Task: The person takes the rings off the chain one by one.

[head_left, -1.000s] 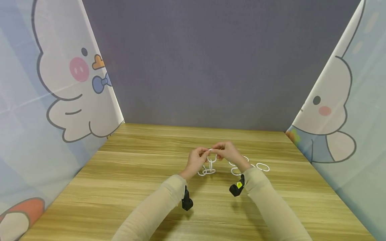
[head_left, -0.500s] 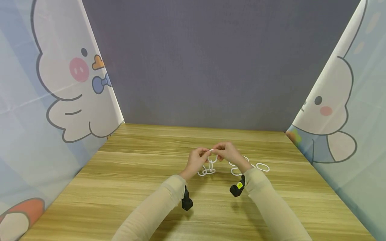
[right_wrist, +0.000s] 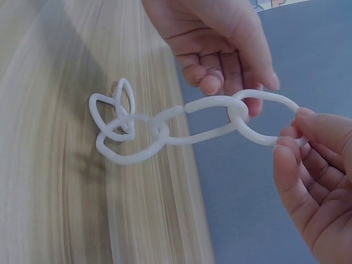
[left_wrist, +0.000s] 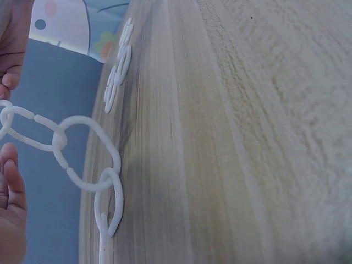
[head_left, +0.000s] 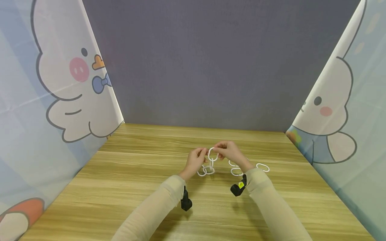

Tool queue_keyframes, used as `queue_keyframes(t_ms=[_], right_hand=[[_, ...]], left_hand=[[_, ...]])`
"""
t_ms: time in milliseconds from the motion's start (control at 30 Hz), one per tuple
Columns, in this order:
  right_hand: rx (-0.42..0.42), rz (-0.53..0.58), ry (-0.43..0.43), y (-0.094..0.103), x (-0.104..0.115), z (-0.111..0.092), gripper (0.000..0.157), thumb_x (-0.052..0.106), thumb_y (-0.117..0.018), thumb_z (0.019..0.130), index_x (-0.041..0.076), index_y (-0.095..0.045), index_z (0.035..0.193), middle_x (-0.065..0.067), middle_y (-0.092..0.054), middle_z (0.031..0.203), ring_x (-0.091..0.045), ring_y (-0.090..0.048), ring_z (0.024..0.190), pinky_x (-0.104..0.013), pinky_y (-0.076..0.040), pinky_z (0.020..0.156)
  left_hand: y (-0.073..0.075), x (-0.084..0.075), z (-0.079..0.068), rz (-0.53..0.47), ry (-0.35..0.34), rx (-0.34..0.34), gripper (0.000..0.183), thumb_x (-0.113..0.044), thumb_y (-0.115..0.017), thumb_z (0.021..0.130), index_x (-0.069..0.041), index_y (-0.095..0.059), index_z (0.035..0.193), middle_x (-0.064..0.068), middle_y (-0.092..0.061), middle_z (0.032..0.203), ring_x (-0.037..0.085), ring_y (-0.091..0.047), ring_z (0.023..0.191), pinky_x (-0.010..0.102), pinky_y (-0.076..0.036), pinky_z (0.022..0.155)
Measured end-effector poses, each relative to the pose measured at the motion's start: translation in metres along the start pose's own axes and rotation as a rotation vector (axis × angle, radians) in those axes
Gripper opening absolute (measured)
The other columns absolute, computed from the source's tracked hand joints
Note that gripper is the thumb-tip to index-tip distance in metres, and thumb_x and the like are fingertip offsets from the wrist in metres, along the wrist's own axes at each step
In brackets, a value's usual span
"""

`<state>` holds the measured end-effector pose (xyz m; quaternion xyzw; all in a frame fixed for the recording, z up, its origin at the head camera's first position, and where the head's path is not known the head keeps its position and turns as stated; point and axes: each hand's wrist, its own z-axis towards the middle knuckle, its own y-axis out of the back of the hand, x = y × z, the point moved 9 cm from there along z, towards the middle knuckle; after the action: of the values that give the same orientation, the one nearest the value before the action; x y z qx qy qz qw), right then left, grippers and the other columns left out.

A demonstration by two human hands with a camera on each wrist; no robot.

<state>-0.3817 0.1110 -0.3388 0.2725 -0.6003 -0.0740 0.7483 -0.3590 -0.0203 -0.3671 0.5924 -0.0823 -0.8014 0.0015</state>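
Observation:
My right hand (head_left: 230, 152) pinches the end link (right_wrist: 258, 135) of a white plastic chain between thumb and fingertips. From that link the chain (right_wrist: 132, 159) runs down to the wooden table, where its lower links lie heaped in the head view. My left hand (head_left: 193, 163) is just left of the raised link, holding nothing. In the right wrist view its thumb and loosely bent fingers (right_wrist: 212, 82) are beside the upper links. A small gap shows in the side of the second link (right_wrist: 212, 102).
Several loose white oval links (left_wrist: 110, 93) lie on the table (head_left: 150, 201) right of the chain, partly hidden by the right forearm. One link (head_left: 262, 163) lies farthest right. A grey panel (head_left: 193, 67) stands behind, with cartoon-printed cloths (head_left: 24, 100) at both sides.
The left fingers have let go of the end link and drawn slightly left. The right hand now holds it alone, more upright and fully showing.

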Motion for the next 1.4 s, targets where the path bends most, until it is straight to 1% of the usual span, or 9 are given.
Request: queue_keyframes(t_ms=[200, 333, 633, 733, 900, 1033, 1167, 1267, 1400], right_hand=[[-0.001, 0.003, 0.006, 0.001, 0.005, -0.001, 0.027, 0.014, -0.063, 0.089, -0.01, -0.063, 0.101, -0.007, -0.058, 0.064, -0.016, -0.055, 0.056, -0.035, -0.053, 0.057], [-0.001, 0.022, 0.013, 0.001, 0.007, -0.001, 0.026, 0.015, -0.063, 0.089, -0.008, -0.064, 0.1, -0.007, -0.058, 0.065, -0.015, -0.055, 0.056, -0.032, -0.052, 0.056], [0.008, 0.068, 0.031, 0.0, 0.008, 0.0, 0.027, 0.015, -0.064, 0.089, -0.01, -0.064, 0.099, -0.008, -0.058, 0.065, -0.015, -0.055, 0.056, -0.029, -0.051, 0.054], [0.01, 0.086, 0.031, 0.0, 0.007, 0.001, 0.026, 0.013, -0.063, 0.089, -0.01, -0.063, 0.099, -0.01, -0.059, 0.067, -0.016, -0.055, 0.057, -0.031, -0.052, 0.054], [-0.003, 0.091, 0.044, 0.003, 0.007, 0.001, 0.026, 0.011, -0.062, 0.089, -0.013, -0.062, 0.1, -0.012, -0.059, 0.068, -0.017, -0.055, 0.058, -0.036, -0.053, 0.056], [-0.035, 0.094, 0.046, 0.007, 0.006, 0.001, 0.026, 0.01, -0.061, 0.09, -0.014, -0.06, 0.1, -0.009, -0.058, 0.068, -0.015, -0.055, 0.057, -0.034, -0.053, 0.056], [-0.071, 0.131, 0.021, 0.012, 0.001, 0.001, 0.024, 0.008, -0.058, 0.091, -0.014, -0.058, 0.102, -0.012, -0.058, 0.072, -0.012, -0.056, 0.058, -0.031, -0.054, 0.057], [-0.09, 0.164, -0.001, 0.014, -0.003, 0.0, 0.024, 0.006, -0.057, 0.092, -0.014, -0.056, 0.103, -0.013, -0.059, 0.074, -0.012, -0.056, 0.058, -0.03, -0.054, 0.058], [-0.102, 0.216, -0.009, 0.015, -0.005, 0.0, 0.023, 0.004, -0.055, 0.092, -0.016, -0.054, 0.103, -0.006, -0.06, 0.074, -0.012, -0.058, 0.059, -0.028, -0.054, 0.058]], left_hand=[[-0.003, 0.016, 0.005, 0.028, 0.036, 0.008, 0.026, -0.014, -0.045, 0.099, 0.004, -0.062, 0.106, 0.018, -0.063, 0.097, 0.031, -0.059, 0.07, 0.019, -0.042, 0.05], [-0.004, 0.019, 0.005, 0.033, 0.068, 0.027, 0.026, -0.013, -0.045, 0.099, 0.005, -0.061, 0.109, 0.018, -0.063, 0.098, 0.031, -0.059, 0.071, 0.022, -0.043, 0.052], [-0.011, 0.024, 0.003, 0.047, 0.103, 0.109, 0.025, -0.013, -0.044, 0.099, 0.0, -0.065, 0.095, 0.011, -0.059, 0.072, 0.028, -0.058, 0.066, 0.024, -0.042, 0.051], [-0.014, 0.024, 0.002, 0.057, 0.104, 0.135, 0.025, -0.012, -0.044, 0.099, 0.002, -0.064, 0.099, 0.005, -0.058, 0.068, 0.029, -0.059, 0.067, 0.024, -0.041, 0.05], [-0.018, 0.024, 0.001, 0.065, 0.102, 0.172, 0.026, -0.009, -0.043, 0.099, 0.007, -0.063, 0.105, 0.009, -0.059, 0.066, 0.034, -0.059, 0.067, 0.024, -0.043, 0.051], [-0.019, 0.026, 0.001, 0.052, 0.095, 0.19, 0.028, -0.011, -0.042, 0.099, 0.009, -0.062, 0.101, 0.016, -0.062, 0.075, 0.031, -0.058, 0.066, 0.026, -0.046, 0.053], [-0.019, 0.014, -0.003, 0.015, 0.084, 0.217, 0.029, -0.01, -0.042, 0.099, 0.011, -0.061, 0.104, 0.024, -0.062, 0.094, 0.032, -0.059, 0.069, 0.042, -0.051, 0.065], [-0.019, 0.014, -0.002, 0.007, 0.077, 0.222, 0.028, -0.011, -0.045, 0.098, 0.011, -0.06, 0.107, 0.025, -0.061, 0.098, 0.027, -0.06, 0.069, 0.048, -0.051, 0.069], [-0.021, 0.026, 0.004, 0.027, 0.064, 0.216, 0.028, -0.012, -0.047, 0.098, 0.01, -0.059, 0.111, 0.022, -0.062, 0.098, 0.019, -0.06, 0.067, 0.041, -0.052, 0.066]])
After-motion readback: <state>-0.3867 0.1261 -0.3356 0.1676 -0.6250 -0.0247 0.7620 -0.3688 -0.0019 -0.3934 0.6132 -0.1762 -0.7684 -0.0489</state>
